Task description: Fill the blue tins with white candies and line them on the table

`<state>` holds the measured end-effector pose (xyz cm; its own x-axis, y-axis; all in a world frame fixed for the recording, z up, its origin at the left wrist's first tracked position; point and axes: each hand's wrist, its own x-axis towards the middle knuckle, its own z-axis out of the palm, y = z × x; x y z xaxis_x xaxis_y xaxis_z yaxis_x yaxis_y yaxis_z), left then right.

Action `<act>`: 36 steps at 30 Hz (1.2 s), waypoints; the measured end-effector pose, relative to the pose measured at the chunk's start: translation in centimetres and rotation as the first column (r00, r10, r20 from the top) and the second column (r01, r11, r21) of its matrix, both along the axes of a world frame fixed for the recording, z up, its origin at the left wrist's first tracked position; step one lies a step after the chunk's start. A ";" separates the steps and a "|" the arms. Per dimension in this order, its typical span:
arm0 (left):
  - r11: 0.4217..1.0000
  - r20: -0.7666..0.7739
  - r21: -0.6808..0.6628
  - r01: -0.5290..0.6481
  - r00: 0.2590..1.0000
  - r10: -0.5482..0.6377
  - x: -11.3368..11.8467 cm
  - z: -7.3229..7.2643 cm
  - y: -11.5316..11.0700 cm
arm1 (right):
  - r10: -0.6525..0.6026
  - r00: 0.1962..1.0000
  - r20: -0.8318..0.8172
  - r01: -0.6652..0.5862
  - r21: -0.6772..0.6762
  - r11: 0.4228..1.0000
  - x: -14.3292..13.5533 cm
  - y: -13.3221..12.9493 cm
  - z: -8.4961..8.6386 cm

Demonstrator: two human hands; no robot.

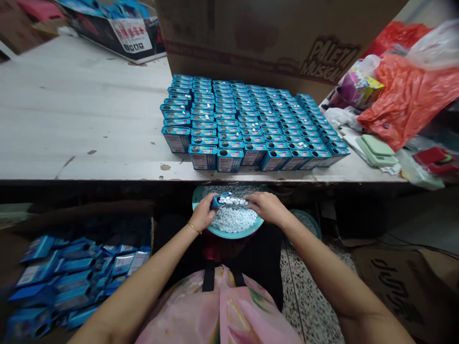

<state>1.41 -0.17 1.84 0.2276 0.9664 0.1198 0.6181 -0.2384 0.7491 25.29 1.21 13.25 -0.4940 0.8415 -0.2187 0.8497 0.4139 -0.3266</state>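
Note:
My left hand (202,214) grips a small blue candy box (215,202), tilted with its opening turned toward the right. In my right hand (268,207) is a clear scoop (244,203) heaped with white candies, its far end at the box's opening. Its exact shape is partly hidden by the candies and my fingers. Both hands are over a turquoise basin (234,235) in my lap, which holds many loose white candies (233,219).
Rows of upright blue boxes (229,153) stand on the white table (89,119), a large cardboard box (251,43) behind them. A carton (152,229) of blue boxes sits at lower left. On the right are a pale green scale (376,149) and orange plastic bags (405,95).

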 end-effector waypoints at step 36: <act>0.952 0.392 -0.262 -0.160 0.883 0.256 -4.1 0.1 0.3 | -0.256 0.931 -0.259 0.211 -0.190 0.959 1.6 0.4 -9.5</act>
<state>-2.70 0.14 1.98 -0.0063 0.9983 -0.0583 0.2539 0.0580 0.9655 26.86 1.59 3.73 -0.3474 0.9066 -0.2396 0.7817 0.1389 -0.6079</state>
